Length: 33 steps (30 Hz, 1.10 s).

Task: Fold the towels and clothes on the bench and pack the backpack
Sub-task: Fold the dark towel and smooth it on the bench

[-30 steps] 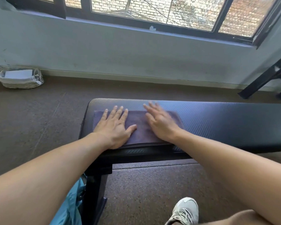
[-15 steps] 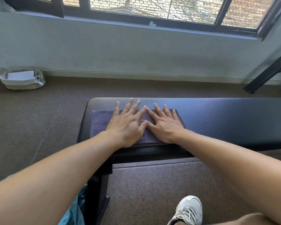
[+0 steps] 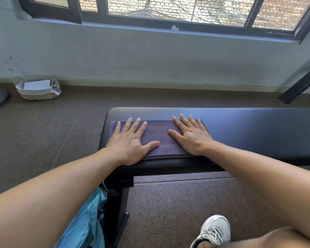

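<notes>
My left hand (image 3: 131,142) lies flat, palm down, fingers straight and slightly fanned, on the left part of a folded dark purple terry towel (image 3: 158,138). Thumb points right, toward the towel's middle. My right hand (image 3: 191,136) lies flat in the same manner on the right part of the towel, fingers straight and spread, thumb pointing left. The two hands are apart; a bare strip of towel shows between the thumbs. Neither hand pinches or curls round anything.

The towel is a flat rectangle at the left end of the long black padded desk (image 3: 249,129) with a ribbed vinyl top. Its near edge runs along the desk's near edge; its far edge stops short of the far edge. The fingertips of both hands reach about to the towel's far edge. To the right of the towel I see only the ribbed top.

Below my left forearm, beside the desk's black metal leg (image 3: 116,208), hangs a piece of light blue fabric (image 3: 86,228); what it is I cannot tell. My white laced sneaker (image 3: 214,230) rests on the speckled brown floor (image 3: 43,133). A small woven basket (image 3: 38,89) holding white folded items sits against the grey wall (image 3: 150,59), under the dark-framed window (image 3: 168,9).
</notes>
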{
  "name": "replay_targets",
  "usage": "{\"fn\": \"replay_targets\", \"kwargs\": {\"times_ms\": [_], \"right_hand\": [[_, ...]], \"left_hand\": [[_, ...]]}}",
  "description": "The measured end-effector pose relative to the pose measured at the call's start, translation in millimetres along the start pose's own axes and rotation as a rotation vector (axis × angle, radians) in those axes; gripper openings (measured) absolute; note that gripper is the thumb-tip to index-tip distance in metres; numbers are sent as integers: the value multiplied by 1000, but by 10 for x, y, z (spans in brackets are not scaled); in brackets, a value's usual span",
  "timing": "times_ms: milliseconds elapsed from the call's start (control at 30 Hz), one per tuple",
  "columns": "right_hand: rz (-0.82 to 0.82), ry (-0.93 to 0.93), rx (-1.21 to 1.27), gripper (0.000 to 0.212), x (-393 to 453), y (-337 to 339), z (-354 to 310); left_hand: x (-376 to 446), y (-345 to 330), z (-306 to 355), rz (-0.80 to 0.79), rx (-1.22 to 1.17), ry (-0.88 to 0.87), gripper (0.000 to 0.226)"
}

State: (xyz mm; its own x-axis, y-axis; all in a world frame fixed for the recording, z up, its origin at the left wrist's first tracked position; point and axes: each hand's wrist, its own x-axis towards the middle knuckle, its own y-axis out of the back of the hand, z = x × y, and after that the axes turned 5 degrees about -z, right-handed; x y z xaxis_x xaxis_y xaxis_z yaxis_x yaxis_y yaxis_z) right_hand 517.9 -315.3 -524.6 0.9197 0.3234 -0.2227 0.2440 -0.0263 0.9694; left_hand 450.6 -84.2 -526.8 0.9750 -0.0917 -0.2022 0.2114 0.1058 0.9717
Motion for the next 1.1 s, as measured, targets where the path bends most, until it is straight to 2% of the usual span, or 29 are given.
{"fn": "replay_targets", "kwargs": {"times_ms": [167, 300, 433, 633, 733, 900, 1100], "right_hand": [[-7, -36, 52, 78, -39, 40, -201], [49, 88, 76, 71, 34, 106, -616], [11, 204, 19, 68, 64, -22, -801], [8, 227, 9, 71, 32, -47, -712], [-3, 205, 4, 72, -11, -35, -580], [-9, 77, 22, 73, -4, 57, -76], [-17, -25, 27, 77, -15, 85, 117]], "left_hand": [[-24, 14, -194, 24, -77, 74, 78], [-26, 90, -232, 171, -123, 65, 62], [-11, 55, -392, 69, -106, 87, 69], [8, -7, -465, -5, -94, 81, 86], [14, -8, -486, -21, -78, 75, 86], [14, 21, -447, -38, -56, 74, 109], [-9, 114, -315, -42, 72, 105, 85]]}}
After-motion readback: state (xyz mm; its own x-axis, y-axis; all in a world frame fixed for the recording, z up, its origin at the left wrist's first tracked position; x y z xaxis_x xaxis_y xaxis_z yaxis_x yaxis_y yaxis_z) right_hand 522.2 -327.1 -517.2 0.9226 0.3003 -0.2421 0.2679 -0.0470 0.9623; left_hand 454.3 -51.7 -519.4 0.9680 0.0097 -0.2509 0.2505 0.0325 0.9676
